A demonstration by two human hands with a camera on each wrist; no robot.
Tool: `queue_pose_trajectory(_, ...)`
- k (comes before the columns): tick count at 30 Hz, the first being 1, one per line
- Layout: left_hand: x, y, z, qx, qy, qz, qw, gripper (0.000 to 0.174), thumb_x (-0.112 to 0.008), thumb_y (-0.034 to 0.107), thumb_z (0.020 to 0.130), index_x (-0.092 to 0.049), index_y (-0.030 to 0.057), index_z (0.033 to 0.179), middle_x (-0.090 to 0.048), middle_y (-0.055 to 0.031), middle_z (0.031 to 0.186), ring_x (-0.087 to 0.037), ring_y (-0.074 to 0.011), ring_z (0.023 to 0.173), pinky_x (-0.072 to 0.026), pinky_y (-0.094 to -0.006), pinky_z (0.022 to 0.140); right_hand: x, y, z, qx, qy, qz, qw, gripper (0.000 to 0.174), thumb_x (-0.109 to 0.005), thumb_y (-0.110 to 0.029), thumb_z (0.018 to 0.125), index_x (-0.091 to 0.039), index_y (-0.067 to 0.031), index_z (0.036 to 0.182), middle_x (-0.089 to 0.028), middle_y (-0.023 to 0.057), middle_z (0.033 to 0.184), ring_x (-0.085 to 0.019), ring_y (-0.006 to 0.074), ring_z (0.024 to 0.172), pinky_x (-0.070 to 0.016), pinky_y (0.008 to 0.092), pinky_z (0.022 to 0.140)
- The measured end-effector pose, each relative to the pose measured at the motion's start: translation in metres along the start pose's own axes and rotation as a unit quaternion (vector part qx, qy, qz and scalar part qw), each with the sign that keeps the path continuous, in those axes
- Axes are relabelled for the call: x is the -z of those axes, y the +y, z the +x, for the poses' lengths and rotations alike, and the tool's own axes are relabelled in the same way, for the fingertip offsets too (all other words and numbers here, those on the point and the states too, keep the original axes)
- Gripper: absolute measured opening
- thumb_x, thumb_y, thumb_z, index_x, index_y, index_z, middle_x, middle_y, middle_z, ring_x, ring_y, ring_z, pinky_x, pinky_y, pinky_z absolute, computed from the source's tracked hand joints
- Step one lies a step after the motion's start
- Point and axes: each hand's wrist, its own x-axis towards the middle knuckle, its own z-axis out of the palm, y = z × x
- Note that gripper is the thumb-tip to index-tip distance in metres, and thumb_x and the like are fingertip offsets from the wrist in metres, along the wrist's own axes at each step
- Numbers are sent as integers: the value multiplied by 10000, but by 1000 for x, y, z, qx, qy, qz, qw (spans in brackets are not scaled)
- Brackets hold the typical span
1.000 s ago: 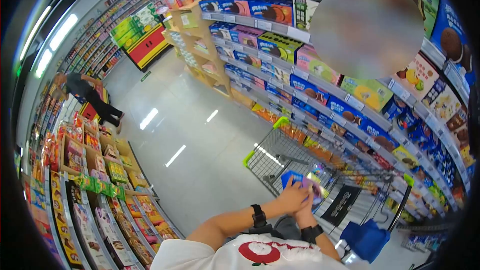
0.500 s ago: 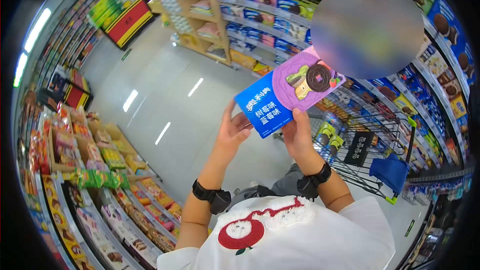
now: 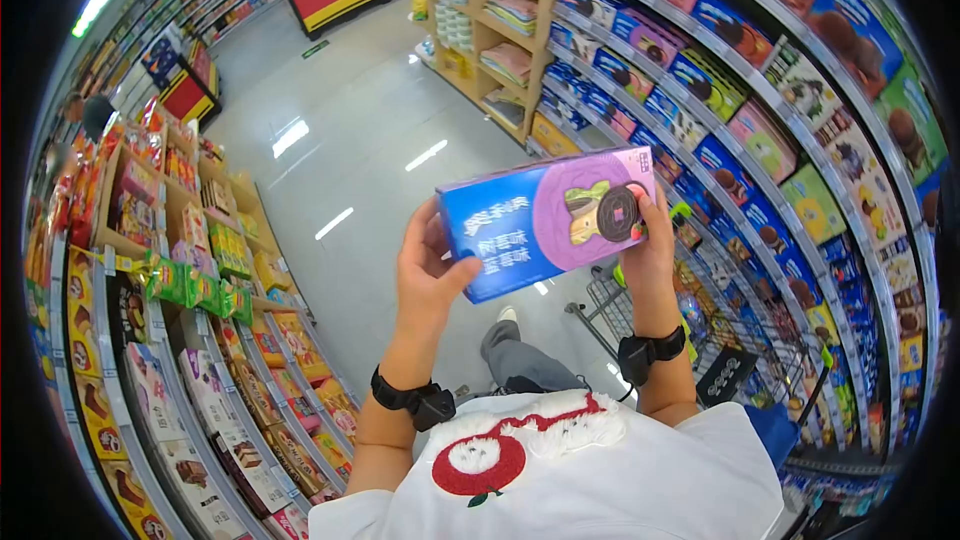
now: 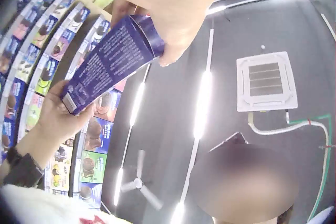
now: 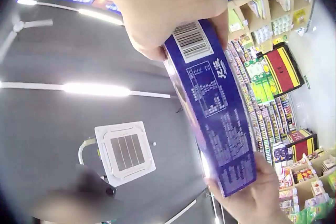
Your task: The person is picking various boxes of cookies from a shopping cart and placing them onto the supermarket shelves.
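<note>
A blue and purple cookie box (image 3: pixel 550 220) is held up in front of the chest, its printed front with a dark sandwich cookie facing up. My left hand (image 3: pixel 428 265) grips the box's left end, thumb on the front and fingers behind. At the other end my right hand (image 3: pixel 648 245) holds it, thumb along the front edge. In the left wrist view the box's dark blue side (image 4: pixel 110 64) shows small white print. A barcode (image 5: pixel 192 42) on that side lies close to the right hand in the right wrist view.
A shopping cart (image 3: pixel 740 340) stands at the right, before shelves of cookie boxes (image 3: pixel 700 80). Snack bins and shelves (image 3: pixel 200 340) line the left side. A wooden rack (image 3: pixel 510 40) and a red and yellow display (image 3: pixel 340 0) stand farther along the grey floor (image 3: pixel 350 140).
Both hands raised the box from near the cart to before the chest, and it has since levelled out. The cart now sits lower at the right as the view has shifted.
</note>
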Motion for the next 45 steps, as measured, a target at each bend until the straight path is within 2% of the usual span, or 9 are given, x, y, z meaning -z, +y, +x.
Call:
queue_pose_trajectory(6,-4,9,71,8,-130,65,989,899,-826,229,659,-307,30,1364,-425,-147,1280,-494,-236,1132,-461,-349,908,11,68,68,-201,24,219,954,248,-526,-213,906,-583,-31,1065,-623,85,1056,-589,175,971,-469,311,877)
queue_pose_trajectory(10,-15,-4,120,4,-139,61,988,861,-811,227,679,-316,36,1356,-424,-146,1274,-477,-232,1152,-421,-350,949,6,78,105,-226,31,249,941,261,-529,-222,903,-593,-16,1050,-626,92,1064,-592,188,979,-474,334,879)
queue_pose_trajectory(20,-8,-45,206,-2,-84,-4,996,655,-613,298,864,-286,17,1357,-429,-114,1257,-469,-190,1136,-366,-314,978,2,54,153,-146,76,109,980,349,-485,-268,911,-530,-79,1201,-585,59,1172,-572,173,1046,-473,351,880)
queue_pose_trajectory(21,-7,-51,215,31,-77,-56,995,522,-494,264,939,-284,55,1368,-442,-91,1242,-482,-159,1107,-384,-290,951,-2,46,153,-116,60,95,987,406,-461,-255,914,-451,-84,1283,-540,64,1231,-558,161,1071,-477,344,875)
queue_pose_trajectory(24,-11,-50,237,85,-73,-116,987,602,-460,429,930,-260,94,1388,-489,-58,1231,-537,-151,1072,-472,-305,889,-16,22,149,-13,36,21,999,491,-458,-176,905,-325,-117,1373,-498,76,1260,-567,165,1027,-489,327,849)
queue_pose_trajectory(25,-7,-54,244,105,-71,-122,984,486,-413,356,964,-286,138,1379,-517,-44,1195,-561,-137,1030,-498,-290,840,-20,16,146,9,51,11,999,547,-462,-119,894,-269,-113,1406,-462,90,1285,-555,169,1044,-490,318,858)
queue_pose_trajectory(32,1,-75,290,153,-89,-148,973,351,-405,288,971,-417,93,1264,-570,-26,1115,-576,-120,986,-502,-275,796,-41,1,130,128,83,-164,975,680,-589,-135,830,-246,-38,1409,-438,110,1299,-478,195,1153,-419,322,948)
queue_pose_trajectory(38,14,-62,314,190,-213,-138,949,418,-471,337,929,-427,96,1267,-569,-44,1140,-561,-152,1025,-457,-344,855,-77,0,129,209,49,-225,951,846,-694,-130,733,-213,7,1416,-423,137,1309,-427,209,1210,-359,337,1000)
queue_pose_trajectory(45,37,-73,337,306,-235,-196,902,406,-489,229,884,-448,56,1250,-572,-90,1166,-575,-193,1026,-459,-355,871,-115,11,131,234,63,-294,924,959,-794,-40,577,-297,-20,1397,-462,105,1283,-532,189,1096,-472,311,895)
